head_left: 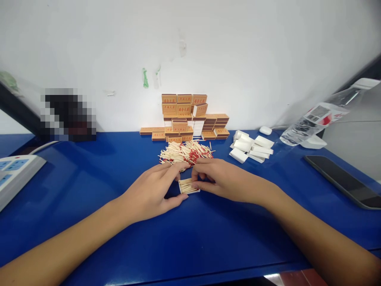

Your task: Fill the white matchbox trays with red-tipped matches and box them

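Observation:
A small white matchbox tray (194,192) filled with matches (186,185) lies on the blue table in front of me. My left hand (157,188) steadies it from the left, with the thumb at its near edge and the fingers at its far edge. Over the tray's right end, my right hand (218,178) has its fingers curled and pressed to the matches there, hiding those ends. Just beyond both hands is a loose heap of red-tipped matches (186,150).
Stacked matchboxes (183,108) stand against the wall behind the heap. Empty white trays (244,143) are piled to the right, near a leaning plastic bottle (323,113) and a phone (342,178). On the left are a power strip (26,165) and a pixelated dark object (67,115).

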Motion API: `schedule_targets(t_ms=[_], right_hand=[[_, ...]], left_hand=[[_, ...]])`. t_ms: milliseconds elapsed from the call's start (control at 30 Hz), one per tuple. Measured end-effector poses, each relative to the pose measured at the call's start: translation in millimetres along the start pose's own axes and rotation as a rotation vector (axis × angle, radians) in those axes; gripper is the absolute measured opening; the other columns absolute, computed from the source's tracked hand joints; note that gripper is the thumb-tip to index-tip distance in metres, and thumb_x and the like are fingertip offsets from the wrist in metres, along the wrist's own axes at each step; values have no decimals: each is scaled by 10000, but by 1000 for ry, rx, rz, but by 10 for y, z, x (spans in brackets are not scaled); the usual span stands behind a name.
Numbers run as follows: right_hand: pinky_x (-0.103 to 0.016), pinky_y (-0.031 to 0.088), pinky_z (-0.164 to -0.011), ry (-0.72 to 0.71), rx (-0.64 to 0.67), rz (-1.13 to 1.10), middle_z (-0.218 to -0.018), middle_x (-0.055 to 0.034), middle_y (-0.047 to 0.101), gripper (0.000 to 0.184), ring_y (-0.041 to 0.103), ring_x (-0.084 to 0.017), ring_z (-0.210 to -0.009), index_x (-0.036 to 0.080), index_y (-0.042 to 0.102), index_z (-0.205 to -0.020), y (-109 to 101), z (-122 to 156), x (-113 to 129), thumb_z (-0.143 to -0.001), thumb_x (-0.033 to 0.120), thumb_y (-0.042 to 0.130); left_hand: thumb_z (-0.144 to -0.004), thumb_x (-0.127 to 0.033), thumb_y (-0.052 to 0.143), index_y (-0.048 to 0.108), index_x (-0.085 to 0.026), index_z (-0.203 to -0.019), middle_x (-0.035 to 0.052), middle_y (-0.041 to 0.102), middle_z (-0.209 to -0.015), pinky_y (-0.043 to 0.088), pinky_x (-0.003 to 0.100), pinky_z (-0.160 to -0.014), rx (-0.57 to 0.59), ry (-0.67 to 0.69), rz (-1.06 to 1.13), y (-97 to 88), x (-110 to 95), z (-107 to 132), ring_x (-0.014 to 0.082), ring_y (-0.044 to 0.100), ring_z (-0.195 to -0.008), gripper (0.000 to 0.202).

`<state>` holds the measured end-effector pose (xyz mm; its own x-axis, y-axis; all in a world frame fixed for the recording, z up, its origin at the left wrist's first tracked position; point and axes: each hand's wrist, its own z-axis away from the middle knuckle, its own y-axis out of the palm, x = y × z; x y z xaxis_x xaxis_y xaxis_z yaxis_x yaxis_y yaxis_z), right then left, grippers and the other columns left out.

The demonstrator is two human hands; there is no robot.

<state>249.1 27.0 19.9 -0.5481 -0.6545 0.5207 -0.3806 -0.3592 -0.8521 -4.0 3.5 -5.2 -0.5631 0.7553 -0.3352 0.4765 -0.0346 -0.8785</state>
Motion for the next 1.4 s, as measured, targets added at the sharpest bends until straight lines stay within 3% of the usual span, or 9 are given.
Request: schedule_targets(t_ms=[167,267,400,533,767,900,1033,1167,1400], right_hand=[[-269,382,-615,79,-130,-120,-732,18,602,215,510,-135,-653,203,686,-895,-195,-44,-214,-1015,368,616],[-284,358,-621,256,-344,111,-707,6,595,139,516,-150,-652,195,703,-919,-368,-25,-518,-964,298,621],[-296,394,-701,266,-232,303,-851,-43,647,157,565,-179,-764,175,734,-1027,-473,1,-849,-910,233,647],[-301,411,-736,212,-154,323,-915,-76,679,140,583,-191,-820,167,724,-976,-428,-28,-914,-952,226,599],[-302,419,-709,231,-201,244,-857,-60,694,106,574,-173,-752,170,703,-869,-473,41,-724,-887,211,607],[-286,411,-638,194,-161,46,-756,-7,669,69,547,-145,-659,194,698,-835,-443,86,-401,-842,220,635],[-282,420,-647,101,-68,-45,-760,8,672,40,566,-138,-684,201,679,-808,-274,65,-52,-831,201,646],[-289,400,-639,134,-88,-3,-734,18,658,71,558,-131,-662,201,651,-765,-63,27,133,-822,235,676],[-297,391,-658,135,-113,31,-737,18,671,76,573,-133,-680,196,647,-764,122,-9,158,-824,226,681]], left_hand=[[-964,-362,720,398,-252,-1495,49,722,-1102,595,453,-953,8,-6,5,8,7,1,264,714,-1059,630],[-973,-361,703,406,-242,-1502,57,728,-1111,598,460,-951,4,8,5,13,5,2,263,720,-1053,619],[-972,-357,707,414,-245,-1508,63,736,-1138,596,459,-974,5,4,9,19,1,11,262,728,-1073,621],[-969,-344,717,406,-259,-1502,61,730,-1148,594,468,-982,6,8,11,15,6,11,268,725,-1092,623],[-820,-615,846,512,-256,-1428,13,719,-1004,588,451,-937,39,-37,140,2,-37,-3,252,717,-982,781],[-888,-519,819,598,-280,-1333,-5,716,-949,588,385,-861,55,-68,243,1,-94,8,219,710,-936,551],[-938,-373,763,630,-243,-1277,41,712,-1042,590,394,-867,-67,-12,140,-23,-96,-8,225,693,-972,387],[-945,-408,757,574,-215,-1380,116,692,-1312,554,496,-1050,-100,44,-4,-32,-46,-19,299,646,-1224,510],[-940,-571,740,588,-174,-1360,114,727,-1152,569,501,-974,2,43,-37,-12,-24,-8,307,671,-1091,597]])
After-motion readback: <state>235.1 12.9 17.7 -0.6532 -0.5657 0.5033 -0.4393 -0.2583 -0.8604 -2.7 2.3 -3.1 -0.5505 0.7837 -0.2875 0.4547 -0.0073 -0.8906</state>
